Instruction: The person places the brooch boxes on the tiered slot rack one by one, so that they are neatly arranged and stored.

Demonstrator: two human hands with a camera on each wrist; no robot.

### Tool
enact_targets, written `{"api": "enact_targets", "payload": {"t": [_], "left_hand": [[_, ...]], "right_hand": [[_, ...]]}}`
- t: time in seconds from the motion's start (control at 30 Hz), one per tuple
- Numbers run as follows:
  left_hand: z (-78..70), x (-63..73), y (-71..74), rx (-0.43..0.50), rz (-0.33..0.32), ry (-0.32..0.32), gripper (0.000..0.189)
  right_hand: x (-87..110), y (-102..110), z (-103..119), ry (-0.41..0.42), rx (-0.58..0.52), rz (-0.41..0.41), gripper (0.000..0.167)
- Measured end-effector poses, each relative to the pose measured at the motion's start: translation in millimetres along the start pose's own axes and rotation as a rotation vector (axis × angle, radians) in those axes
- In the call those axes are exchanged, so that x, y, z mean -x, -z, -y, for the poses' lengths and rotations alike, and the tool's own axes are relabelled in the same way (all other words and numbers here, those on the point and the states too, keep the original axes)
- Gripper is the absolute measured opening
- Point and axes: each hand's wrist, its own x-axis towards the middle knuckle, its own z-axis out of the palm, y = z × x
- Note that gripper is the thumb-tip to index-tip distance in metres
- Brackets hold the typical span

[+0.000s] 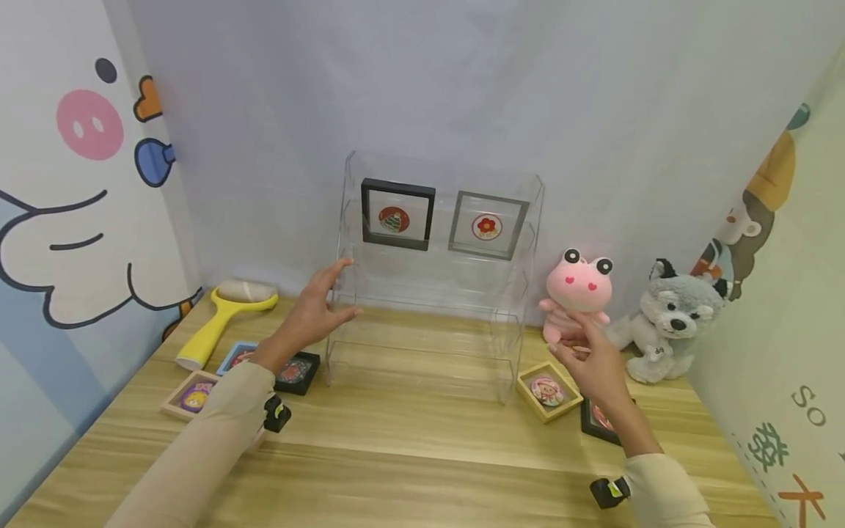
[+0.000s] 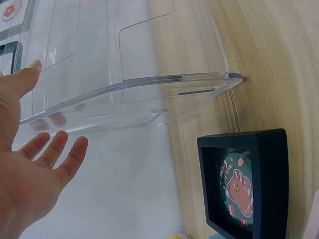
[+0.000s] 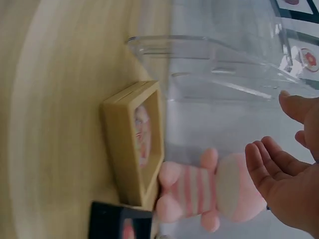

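Note:
A clear acrylic tiered stand point(image 1: 422, 323) stands mid-table. On its upper tier are a black frame point(image 1: 398, 214) with a round tree badge and a grey frame point(image 1: 488, 225) with a red flower badge. Beside the stand's left side panel point(image 2: 149, 82) is my left hand point(image 1: 315, 308), thumb and fingers spread and holding nothing. My right hand point(image 1: 590, 359) is to the right of the stand, fingers loosely bent and nothing between them. In the head view it overlaps a pink frog plush point(image 1: 577, 282). A light wooden frame point(image 1: 549, 392) lies left of that hand.
A grey dog plush point(image 1: 680, 315) sits at the right, with a dark frame point(image 1: 597, 422) nearby. On the left lie a yellow-handled lint roller point(image 1: 218, 323), a wooden frame point(image 1: 181, 396), a blue frame point(image 1: 231, 356) and another black frame point(image 2: 271, 184). A curtain point(image 1: 436, 88) hangs behind.

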Motion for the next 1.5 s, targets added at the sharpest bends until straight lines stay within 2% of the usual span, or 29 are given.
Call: {"api": "enact_targets", "payload": {"t": [0.17,0.4,0.53,0.63,0.83,0.97,1.23,1.5], "left_hand": [[0.2,1.4,0.4,0.009,0.012,0.022,0.084],[-0.9,1.9,1.6,0.008,0.022,0.036,0.084],[-2.0,2.2,1.9,0.009,0.023,0.035,0.084],[-2.1,2.1,1.6,0.006,0.024,0.035,0.084],[-2.9,1.9,1.7,0.005,0.024,0.033,0.084],[-3.3,1.7,1.6,0.005,0.024,0.033,0.084],[-3.4,1.0,2.1,0.010,0.032,0.041,0.084],[-3.3,1.2,1.6,0.007,0.033,0.039,0.085]], "right_hand": [[18.8,-5.2,-22.9,-0.013,0.096,0.129,0.066],[30.6,-10.9,-40.0,-0.009,0.231,0.233,0.071],[33.5,-15.5,-45.2,-0.013,0.349,0.269,0.073],[35.9,-17.5,-45.5,-0.033,0.419,0.296,0.081],[37.8,-18.5,-43.2,-0.084,0.453,0.363,0.098],[38.6,-20.0,-45.3,-0.110,0.439,0.368,0.098],[36.5,-24.4,-47.2,-0.180,0.406,0.314,0.100],[35.9,-24.3,-42.5,-0.107,0.378,0.226,0.099]]}}
